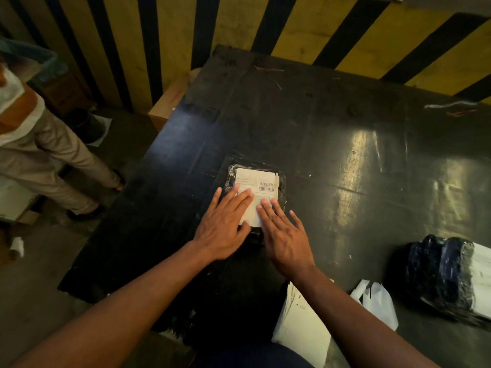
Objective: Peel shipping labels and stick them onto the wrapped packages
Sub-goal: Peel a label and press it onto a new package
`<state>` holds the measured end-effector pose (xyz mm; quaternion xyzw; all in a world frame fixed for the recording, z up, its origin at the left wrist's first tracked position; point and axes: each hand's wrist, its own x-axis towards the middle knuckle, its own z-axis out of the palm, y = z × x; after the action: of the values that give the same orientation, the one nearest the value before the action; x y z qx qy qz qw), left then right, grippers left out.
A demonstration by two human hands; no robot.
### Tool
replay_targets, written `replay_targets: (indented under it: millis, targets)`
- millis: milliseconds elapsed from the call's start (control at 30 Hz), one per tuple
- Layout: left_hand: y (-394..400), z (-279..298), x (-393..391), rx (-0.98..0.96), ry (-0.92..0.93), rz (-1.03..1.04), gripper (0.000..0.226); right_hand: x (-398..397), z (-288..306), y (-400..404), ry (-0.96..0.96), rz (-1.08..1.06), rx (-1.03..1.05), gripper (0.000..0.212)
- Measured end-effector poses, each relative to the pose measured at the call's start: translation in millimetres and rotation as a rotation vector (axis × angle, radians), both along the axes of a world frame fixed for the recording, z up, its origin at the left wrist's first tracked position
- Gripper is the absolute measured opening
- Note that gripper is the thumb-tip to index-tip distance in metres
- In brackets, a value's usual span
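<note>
On the dark, glossy black worktable (332, 144), near its middle, lies a small flat package wrapped in black plastic film (282, 179), with a white paper shipping label bearing barcodes (255, 181) stuck across its top face. Both hands rest flat on that label: the left hand (222, 229) lies with fingers straight and spread over the label's near left part, and the right hand (285, 240) lies likewise over its near right part, fingers extended, neither gripping anything. At the table's right edge sits a second, bulkier bundle in black wrap (441, 272) with white material showing at its side. Loose white paper sheets (300, 325) lie at the near edge, with a torn white backing scrap (377, 301) just beside them. A brown cardboard box (167, 102) stands against the table's far left corner; its contents cannot be seen. A person in beige trousers (53, 158) stands on the floor to the left.
</note>
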<state>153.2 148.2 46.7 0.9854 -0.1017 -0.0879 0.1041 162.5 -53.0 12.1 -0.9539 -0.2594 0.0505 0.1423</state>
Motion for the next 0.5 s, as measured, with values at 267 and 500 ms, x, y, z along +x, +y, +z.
replay_targets:
  millis: [267,500]
  targets:
    - [14.7,0.2,21.9,0.075,-0.013,-0.031,0.071,1.4,1.4,-1.9,0.029,-0.018,-0.003,0.057]
    - [22.6,-1.3,20.3,0.071,-0.011,-0.036,0.071,-0.4,-2.3,0.6,0.023,-0.031,0.030,0.057]
